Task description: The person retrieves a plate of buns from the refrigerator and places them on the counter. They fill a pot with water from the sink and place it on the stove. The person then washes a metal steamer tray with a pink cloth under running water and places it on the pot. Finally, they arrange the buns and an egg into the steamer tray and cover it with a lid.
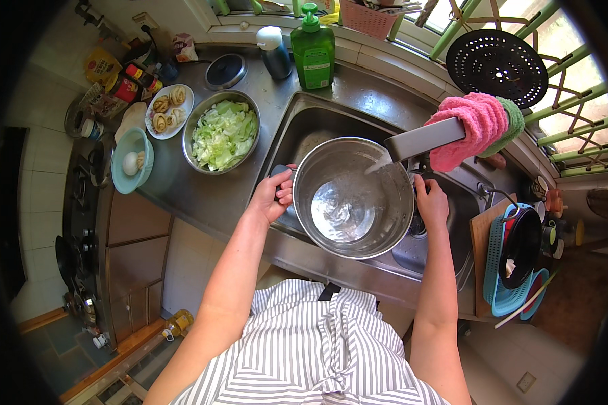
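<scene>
A large stainless steel pot (304, 202) is held over the double-basin sink (304, 114). My left hand (273, 195) is closed around its left handle (279, 170). My right hand (431, 200) grips the handle on the opposite side, which is mostly hidden by the fingers. Water (380, 164) streams from the square metal faucet (428, 137) into the pot, and clear water shows at its bottom. Pink and green cloths (468, 129) hang over the faucet.
Left of the sink stand a steel bowl of chopped leafy greens (225, 134), a plate of rolls (169, 111) and a light-blue basket (119, 177) holding an egg. Behind are a green pump bottle (313, 55) and a dark bottle (275, 55). A blue basket (494, 263) stands right.
</scene>
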Demonstrator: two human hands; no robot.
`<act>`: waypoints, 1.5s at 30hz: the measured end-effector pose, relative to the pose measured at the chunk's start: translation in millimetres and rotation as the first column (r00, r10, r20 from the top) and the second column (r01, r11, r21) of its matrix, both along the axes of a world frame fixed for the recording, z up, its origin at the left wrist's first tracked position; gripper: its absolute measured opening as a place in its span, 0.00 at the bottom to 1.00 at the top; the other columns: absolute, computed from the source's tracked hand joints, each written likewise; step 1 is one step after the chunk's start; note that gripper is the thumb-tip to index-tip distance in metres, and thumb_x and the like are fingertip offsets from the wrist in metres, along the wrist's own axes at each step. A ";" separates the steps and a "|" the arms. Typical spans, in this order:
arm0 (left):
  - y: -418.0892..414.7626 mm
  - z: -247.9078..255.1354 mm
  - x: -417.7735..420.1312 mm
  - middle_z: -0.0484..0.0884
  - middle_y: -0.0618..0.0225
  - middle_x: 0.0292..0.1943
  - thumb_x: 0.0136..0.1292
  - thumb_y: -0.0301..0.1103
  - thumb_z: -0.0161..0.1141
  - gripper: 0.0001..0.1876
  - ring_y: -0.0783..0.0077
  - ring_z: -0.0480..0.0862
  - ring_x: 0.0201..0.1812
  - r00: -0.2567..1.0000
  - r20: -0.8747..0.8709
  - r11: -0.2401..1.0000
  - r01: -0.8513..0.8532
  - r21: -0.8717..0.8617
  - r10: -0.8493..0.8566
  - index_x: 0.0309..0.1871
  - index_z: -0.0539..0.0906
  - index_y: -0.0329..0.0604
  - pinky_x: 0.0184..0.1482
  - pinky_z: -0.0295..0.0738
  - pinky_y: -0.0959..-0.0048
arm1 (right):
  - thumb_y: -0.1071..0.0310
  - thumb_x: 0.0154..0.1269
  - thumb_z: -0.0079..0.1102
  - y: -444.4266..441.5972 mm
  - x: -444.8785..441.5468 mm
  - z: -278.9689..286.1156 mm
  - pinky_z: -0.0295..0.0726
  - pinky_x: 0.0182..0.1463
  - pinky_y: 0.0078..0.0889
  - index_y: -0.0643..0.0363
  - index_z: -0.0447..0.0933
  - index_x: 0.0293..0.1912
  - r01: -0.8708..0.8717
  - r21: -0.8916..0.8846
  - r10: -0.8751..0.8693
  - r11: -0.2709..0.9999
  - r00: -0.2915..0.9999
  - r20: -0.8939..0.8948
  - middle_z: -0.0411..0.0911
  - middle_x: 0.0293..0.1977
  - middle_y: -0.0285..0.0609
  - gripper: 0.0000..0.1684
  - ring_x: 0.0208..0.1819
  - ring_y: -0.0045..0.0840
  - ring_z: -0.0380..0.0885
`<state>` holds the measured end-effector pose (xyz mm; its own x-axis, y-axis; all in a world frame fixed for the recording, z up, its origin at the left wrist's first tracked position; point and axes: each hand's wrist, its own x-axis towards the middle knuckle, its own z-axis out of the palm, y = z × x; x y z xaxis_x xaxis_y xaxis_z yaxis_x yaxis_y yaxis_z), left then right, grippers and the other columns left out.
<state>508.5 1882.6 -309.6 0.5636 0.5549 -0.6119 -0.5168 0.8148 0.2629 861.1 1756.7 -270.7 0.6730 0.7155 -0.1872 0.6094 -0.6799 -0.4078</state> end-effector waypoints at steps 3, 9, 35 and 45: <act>-0.8 1.1 0.2 0.67 0.76 0.21 0.69 0.29 0.55 0.10 0.86 0.61 0.16 1.000 -0.013 1.000 -0.004 -0.003 0.004 0.52 0.75 0.43 0.18 0.56 0.85 | 0.35 0.66 0.48 -0.8 0.9 -3.8 0.77 0.49 0.48 0.58 0.81 0.44 0.006 0.000 -0.006 1.000 1.000 0.002 0.83 0.38 0.55 0.34 0.45 0.49 0.81; -0.3 4.5 2.1 0.66 0.76 0.21 0.70 0.30 0.55 0.10 0.86 0.61 0.16 1.000 -0.007 1.000 -0.005 -0.015 0.005 0.52 0.75 0.43 0.17 0.56 0.85 | 0.34 0.67 0.46 -1.3 1.7 -4.8 0.76 0.49 0.48 0.56 0.82 0.44 0.021 -0.005 -0.021 1.000 1.000 -0.004 0.83 0.39 0.54 0.34 0.46 0.49 0.80; 0.8 7.1 6.5 0.66 0.76 0.21 0.69 0.29 0.56 0.11 0.86 0.61 0.15 0.999 -0.037 1.000 0.000 0.000 0.000 0.52 0.75 0.42 0.17 0.55 0.85 | 0.31 0.66 0.45 -1.0 3.0 -1.5 0.77 0.50 0.48 0.55 0.83 0.43 0.038 -0.059 -0.036 0.998 0.999 0.036 0.83 0.37 0.55 0.36 0.45 0.49 0.81; -2.7 9.4 7.1 0.66 0.76 0.21 0.69 0.29 0.56 0.11 0.86 0.60 0.16 0.998 -0.055 1.000 -0.007 0.003 0.007 0.52 0.74 0.42 0.17 0.55 0.85 | 0.30 0.66 0.42 1.5 5.0 4.9 0.77 0.50 0.49 0.56 0.83 0.43 0.010 -0.104 -0.006 0.995 0.999 0.042 0.83 0.38 0.55 0.39 0.46 0.49 0.81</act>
<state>515.6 1879.9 -300.1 0.5256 0.5603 -0.6402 -0.5071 0.8105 0.2931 866.1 1758.2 -265.8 0.6874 0.6882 -0.2321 0.6188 -0.7223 -0.3089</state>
